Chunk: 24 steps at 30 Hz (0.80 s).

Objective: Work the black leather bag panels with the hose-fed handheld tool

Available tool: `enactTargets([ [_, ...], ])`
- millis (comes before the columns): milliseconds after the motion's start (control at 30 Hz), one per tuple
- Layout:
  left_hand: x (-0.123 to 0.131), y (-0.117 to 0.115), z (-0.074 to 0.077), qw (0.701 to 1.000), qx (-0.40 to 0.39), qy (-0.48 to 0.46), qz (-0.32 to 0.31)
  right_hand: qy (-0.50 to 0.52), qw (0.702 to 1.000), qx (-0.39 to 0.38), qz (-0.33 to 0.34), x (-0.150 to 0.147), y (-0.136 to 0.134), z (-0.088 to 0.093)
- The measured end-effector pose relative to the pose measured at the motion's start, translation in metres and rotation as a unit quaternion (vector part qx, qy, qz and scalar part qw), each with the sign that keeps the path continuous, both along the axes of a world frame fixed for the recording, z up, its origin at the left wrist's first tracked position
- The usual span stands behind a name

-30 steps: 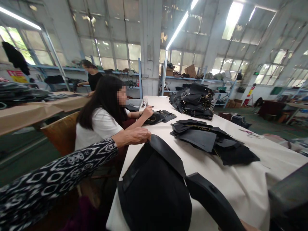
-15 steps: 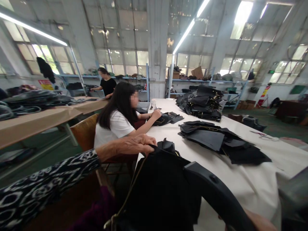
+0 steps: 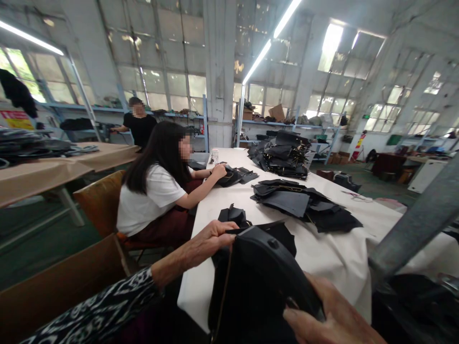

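Note:
My left hand (image 3: 215, 239) pinches the top edge of a large black fabric piece (image 3: 247, 296), which hangs at the front edge of the table. My right hand (image 3: 330, 310) grips a curved black tool (image 3: 279, 263), with the thumb near a small metallic part. The tool's far end lies against the black piece, close beside my left fingers. A tan cord (image 3: 225, 291) runs down the piece from near my left hand. What lies beneath the tool is hidden.
Black pieces (image 3: 297, 200) lie on the white-covered table (image 3: 206, 212), with a taller black stack (image 3: 283, 153) behind. A person in white (image 3: 152, 191) sits at the left, handling dark pieces. A metal post (image 3: 419, 224) slants at the right.
The view has turned right. My right hand has come into fuller view, and the black tool has moved left and up along the piece's top edge, closer to my left hand.

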<state>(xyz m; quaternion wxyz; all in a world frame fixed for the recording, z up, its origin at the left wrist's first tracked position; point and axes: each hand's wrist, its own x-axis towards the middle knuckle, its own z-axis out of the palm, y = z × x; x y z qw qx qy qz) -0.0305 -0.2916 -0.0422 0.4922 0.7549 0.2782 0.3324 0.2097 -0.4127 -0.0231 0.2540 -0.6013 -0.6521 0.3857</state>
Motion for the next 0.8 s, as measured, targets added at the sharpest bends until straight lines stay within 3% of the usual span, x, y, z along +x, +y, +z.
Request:
enactTargets([
  [133, 0.003, -0.001, -0.01, 0.999, -0.007, -0.032, 0.031, 0.056, 0.996, -0.022, 0.068, -0.003, 0.017, 0.011],
  [267, 0.003, 0.006, -0.019, 0.995, -0.044, -0.061, 0.071, 0.039, 0.998, -0.003, 0.051, 0.003, 0.014, 0.012],
  [400, 0.008, 0.006, -0.015, 0.997, -0.024, -0.052, 0.049, -0.002, 1.0, 0.02, -0.011, 0.001, 0.003, 0.003],
  [600, 0.013, 0.0, -0.02, 0.999, 0.01, -0.043, 0.02, 0.06, 0.995, -0.025, 0.074, -0.007, 0.024, 0.007],
  [700, 0.008, 0.01, -0.027, 0.993, -0.047, -0.084, 0.064, 0.069, 0.996, 0.002, 0.06, 0.0, 0.03, 0.012],
  [800, 0.003, 0.033, -0.015, 0.978, -0.094, -0.133, 0.129, 0.055, 0.998, -0.001, 0.027, 0.013, 0.025, 0.011],
])
